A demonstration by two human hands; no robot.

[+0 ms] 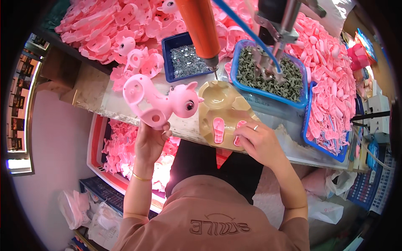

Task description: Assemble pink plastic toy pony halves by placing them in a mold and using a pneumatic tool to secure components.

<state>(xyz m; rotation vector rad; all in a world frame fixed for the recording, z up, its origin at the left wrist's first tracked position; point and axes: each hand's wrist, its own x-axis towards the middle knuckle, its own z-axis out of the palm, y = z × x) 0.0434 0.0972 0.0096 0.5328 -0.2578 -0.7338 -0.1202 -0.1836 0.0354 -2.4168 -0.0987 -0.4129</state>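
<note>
My left hand (pixel 150 144) is closed around the lower end of a pink plastic toy pony body (pixel 167 102), raised over the table's near edge. The pony has a finished head with a painted eye, while its body is an open shell. My right hand (pixel 261 144) reaches over a tan moulded fixture (pixel 230 115). There its fingers close on a small pink leg-shaped piece (pixel 240 132), which they partly cover. Beside it, a matching pink piece (pixel 218 130) lies in the fixture's left recess.
An orange power screwdriver (pixel 197 29) hangs over the fixture. Behind stand a dark blue tray (pixel 165 62) of small screws and a blue basket (pixel 301 98) of grey-green parts. Pink parts (pixel 326 62) pile up right, shells (pixel 96 29) far left; a red-and-white crate (pixel 95 146) sits below.
</note>
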